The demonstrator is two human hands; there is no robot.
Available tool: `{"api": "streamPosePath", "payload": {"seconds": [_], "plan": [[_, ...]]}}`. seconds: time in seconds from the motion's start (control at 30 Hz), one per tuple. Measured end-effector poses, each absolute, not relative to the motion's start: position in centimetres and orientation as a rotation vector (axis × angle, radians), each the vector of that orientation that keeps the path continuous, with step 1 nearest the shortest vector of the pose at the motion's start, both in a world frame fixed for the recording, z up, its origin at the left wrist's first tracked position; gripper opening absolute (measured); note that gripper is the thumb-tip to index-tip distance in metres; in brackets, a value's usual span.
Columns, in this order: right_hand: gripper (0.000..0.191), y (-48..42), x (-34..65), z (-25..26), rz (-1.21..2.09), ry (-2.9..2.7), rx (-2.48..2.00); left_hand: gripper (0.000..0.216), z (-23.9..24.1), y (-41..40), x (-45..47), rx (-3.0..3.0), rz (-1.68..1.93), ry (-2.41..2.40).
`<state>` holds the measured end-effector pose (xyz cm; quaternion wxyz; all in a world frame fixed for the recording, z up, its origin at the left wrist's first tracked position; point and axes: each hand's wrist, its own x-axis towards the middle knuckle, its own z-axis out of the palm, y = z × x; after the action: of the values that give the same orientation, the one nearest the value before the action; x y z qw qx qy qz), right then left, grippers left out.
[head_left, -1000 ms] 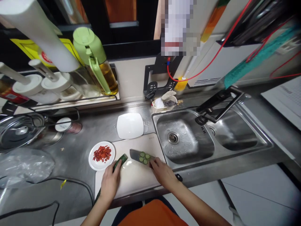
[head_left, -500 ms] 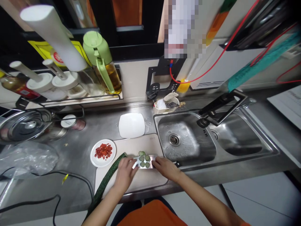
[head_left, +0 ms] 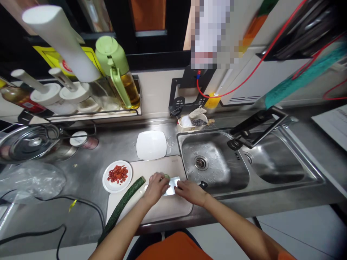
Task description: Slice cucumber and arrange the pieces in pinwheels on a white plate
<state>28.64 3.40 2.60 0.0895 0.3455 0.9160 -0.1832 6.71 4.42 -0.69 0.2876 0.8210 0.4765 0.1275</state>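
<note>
My right hand (head_left: pixel 191 192) holds a kitchen knife (head_left: pixel 172 187) with a broad shiny blade lying flat above the cutting board (head_left: pixel 162 166); the black handle end (head_left: pixel 202 185) shows past the hand. My left hand (head_left: pixel 156 187) is at the blade's left side, fingers curled over cucumber slices (head_left: pixel 166 176). Only a bit of green slice shows at the fingertips; the rest is hidden. A long cut cucumber (head_left: pixel 124 204) lies slantwise on the board's left part, its cut end toward the middle, partly behind my left forearm.
A round plate of chopped red pieces (head_left: pixel 117 174) stands at the board's left corner. A white square plate (head_left: pixel 151 144) is behind the board. To the right is a double sink (head_left: pixel 217 162) with a black faucet (head_left: pixel 252 126). A black cable (head_left: pixel 81 200) crosses the left counter.
My left hand has moved right, from the blade's left edge onto the slices. Several slices that lay in view on the blade are now covered or off it. The right hand stays on the knife.
</note>
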Motion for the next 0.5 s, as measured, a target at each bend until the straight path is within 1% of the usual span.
{"api": "streamPosePath", "payload": {"seconds": [0.13,0.27,0.43,0.5], "plan": [[0.02,2.9,28.9,2.9,-0.567,2.698,1.033,0.019,-1.0,4.9,7.0,2.234,0.31,1.317],[0.019,2.4,29.2,3.3,-0.627,2.672,1.108,0.017,-0.7,4.6,6.6,2.195,0.377,1.384],[0.019,2.3,29.4,3.7,-0.603,2.682,1.108,0.023,-0.3,3.3,5.4,2.166,0.393,1.245],[0.02,2.4,29.4,3.8,-0.611,2.69,1.105,0.02,-0.4,3.2,5.2,2.166,0.383,1.263]]}}
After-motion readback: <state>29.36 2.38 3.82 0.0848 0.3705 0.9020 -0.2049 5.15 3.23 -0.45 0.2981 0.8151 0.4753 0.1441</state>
